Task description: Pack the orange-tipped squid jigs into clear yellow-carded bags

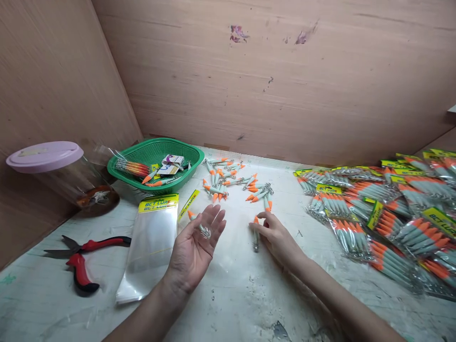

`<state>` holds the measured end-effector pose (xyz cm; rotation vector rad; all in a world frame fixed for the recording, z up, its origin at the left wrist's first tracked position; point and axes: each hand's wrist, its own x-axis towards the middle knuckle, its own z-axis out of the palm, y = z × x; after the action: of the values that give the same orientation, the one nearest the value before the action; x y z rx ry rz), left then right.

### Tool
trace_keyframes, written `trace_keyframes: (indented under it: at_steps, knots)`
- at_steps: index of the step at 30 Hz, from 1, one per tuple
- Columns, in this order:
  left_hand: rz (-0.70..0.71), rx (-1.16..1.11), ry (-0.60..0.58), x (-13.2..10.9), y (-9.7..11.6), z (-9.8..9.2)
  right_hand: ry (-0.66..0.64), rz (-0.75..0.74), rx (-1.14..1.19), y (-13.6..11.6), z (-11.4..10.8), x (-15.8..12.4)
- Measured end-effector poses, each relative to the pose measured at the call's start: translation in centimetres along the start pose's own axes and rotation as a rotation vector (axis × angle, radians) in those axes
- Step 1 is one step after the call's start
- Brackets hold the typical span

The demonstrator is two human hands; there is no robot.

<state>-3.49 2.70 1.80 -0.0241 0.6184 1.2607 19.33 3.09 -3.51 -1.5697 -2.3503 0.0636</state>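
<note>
My left hand (190, 251) is half open, palm up, its thumb holding a slim lure (204, 232) with spiky metal hooks; my right hand (278, 237) pinches a second lure (255, 241) by its orange tip at the scuffed white tabletop (231, 294). Smooth clear bags (153, 251) lie to my left, loose lures (215, 190) and a meshed green basket (142, 151) beyond, glossy packed lures (347, 232) rightward

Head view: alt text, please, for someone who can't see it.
The left hand, palm up, holds an orange-tipped lure; the right hand touches a second lure. Loose lures lie beyond on a white table, with bagged lures heaped to the right. To the left are clear bags, pliers, a green basket and a lidded jar.
</note>
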Motion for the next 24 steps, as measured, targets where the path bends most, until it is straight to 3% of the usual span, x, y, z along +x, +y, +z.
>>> trace_keyframes:
  at_steps: [5,12,16,18,20,22,24]
  knots:
    - [-0.019,0.0,0.013,-0.1,-0.6,0.0,0.027,-0.028,0.204,-1.0,-0.5,-3.4]
    - [-0.027,0.03,0.025,0.5,-0.8,0.0,0.1,-0.036,0.426,-1.4,-1.0,-4.3]
    - [-0.009,0.047,0.04,0.8,-1.0,-0.2,0.151,0.032,0.725,-2.2,-4.2,-5.5]
    - [-0.011,0.061,0.041,0.8,-1.1,-0.4,0.138,-0.016,0.845,-3.0,-6.4,-6.0]
    - [-0.03,0.075,0.027,0.7,-1.3,-0.5,0.059,-0.138,0.833,-4.1,-8.1,-6.1]
    - [-0.056,0.092,-0.01,0.4,-1.5,-0.5,-0.02,-0.26,0.673,-5.4,-8.8,-5.6]
    - [-0.086,0.123,-0.047,0.2,-1.8,-0.5,0.007,-0.343,0.447,-6.6,-8.5,-4.8]
